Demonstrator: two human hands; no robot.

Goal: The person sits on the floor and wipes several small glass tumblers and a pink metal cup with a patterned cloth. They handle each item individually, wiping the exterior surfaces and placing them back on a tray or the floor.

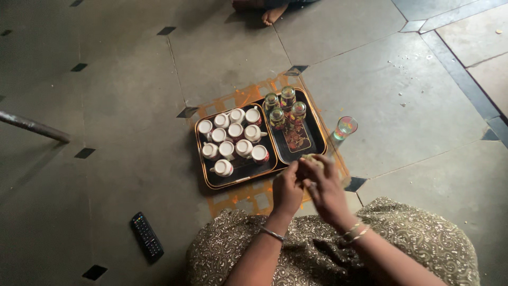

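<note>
Both hands, left hand point(287, 189) and right hand point(324, 182), fingers clamped on pale cloth point(311, 159), over black tray point(316, 139); wiping step, glasses point(286, 108) nearest.

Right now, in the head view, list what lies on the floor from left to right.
Metal rod → black remote control → tray of upturned white cups → tray of upturned glasses → lone coloured glass.

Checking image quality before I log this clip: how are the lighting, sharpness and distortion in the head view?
Head view: dim overall, darkest at left around the remote control; brighter floor at upper right. Wide-angle lens bends the tile lines. Left hand and right hand are slightly soft, hiding the small item they hold; cups and trays stay readable, with no strong glare.
</note>
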